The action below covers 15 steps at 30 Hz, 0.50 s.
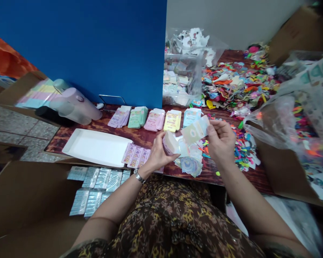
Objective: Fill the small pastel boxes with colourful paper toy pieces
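Observation:
My left hand (161, 152), with a metal watch at the wrist, is wrapped round a small purple box (171, 143) whose pale opening faces up and right. Between the thumb and fingers of my right hand (222, 139) is a pale green and white card (196, 129), held just right of the box. Under my hands lie shiny, pale printed pieces (190, 166). Behind them stand stacks of flat packets in a row: purple (120, 116), green (137, 117), pink (154, 120), yellow (172, 120) and blue (192, 116).
A white tray (94, 147) with purple boxes (136, 156) at its right end sits on the left. Colourful small items (228, 84) cover the right side near a clear bin (181, 80). A blue panel (97, 46) rises behind; a carton with wrapped packs (93, 190) is below left.

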Available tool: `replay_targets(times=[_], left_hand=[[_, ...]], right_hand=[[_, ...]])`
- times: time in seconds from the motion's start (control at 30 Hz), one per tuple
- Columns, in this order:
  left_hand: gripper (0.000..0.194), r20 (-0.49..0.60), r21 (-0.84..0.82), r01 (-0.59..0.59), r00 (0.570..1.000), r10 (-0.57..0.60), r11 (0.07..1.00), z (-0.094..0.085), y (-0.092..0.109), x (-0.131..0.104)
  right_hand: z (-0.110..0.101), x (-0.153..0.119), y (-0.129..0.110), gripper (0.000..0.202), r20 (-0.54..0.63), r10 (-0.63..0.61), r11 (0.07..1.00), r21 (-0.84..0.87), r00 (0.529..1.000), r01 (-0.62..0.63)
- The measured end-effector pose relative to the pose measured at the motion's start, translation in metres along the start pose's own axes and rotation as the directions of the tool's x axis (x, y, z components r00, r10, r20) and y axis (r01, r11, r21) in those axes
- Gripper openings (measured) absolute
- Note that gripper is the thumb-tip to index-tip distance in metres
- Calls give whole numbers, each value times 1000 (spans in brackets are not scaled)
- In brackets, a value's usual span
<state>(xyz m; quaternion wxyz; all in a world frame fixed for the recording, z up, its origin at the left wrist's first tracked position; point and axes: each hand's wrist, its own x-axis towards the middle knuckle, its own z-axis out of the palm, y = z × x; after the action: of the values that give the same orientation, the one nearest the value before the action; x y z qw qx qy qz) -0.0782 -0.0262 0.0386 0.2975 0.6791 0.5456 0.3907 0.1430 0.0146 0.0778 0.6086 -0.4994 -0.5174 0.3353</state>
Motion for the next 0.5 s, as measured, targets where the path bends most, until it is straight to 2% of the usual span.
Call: replay_targets(times=[0.1,0.17,0.27,0.37,0.5], left_hand=[[77,-127,140,-5,992,23,990,12,0,-1],[72,-167,196,-14,985,47,980,17,0,-2],[73,-166,233,-29,984,69,972,19,0,-3],[77,-154,244,3,987,36,970,18,0,-4],[75,-116,246,-30,991,61,969,18,1,-2]], right_hand=[[13,-11,-13,19,-34,-101,993,-57,994,99],[17,-16,-13,17,-33,-167,978,-129,985,161],[18,-20,-9,13,21,-287,918,-281,958,281],[14,-20,-8,12,83,-391,838,-379,917,392],[15,-23,-12,17,178,-366,808,-427,913,407]])
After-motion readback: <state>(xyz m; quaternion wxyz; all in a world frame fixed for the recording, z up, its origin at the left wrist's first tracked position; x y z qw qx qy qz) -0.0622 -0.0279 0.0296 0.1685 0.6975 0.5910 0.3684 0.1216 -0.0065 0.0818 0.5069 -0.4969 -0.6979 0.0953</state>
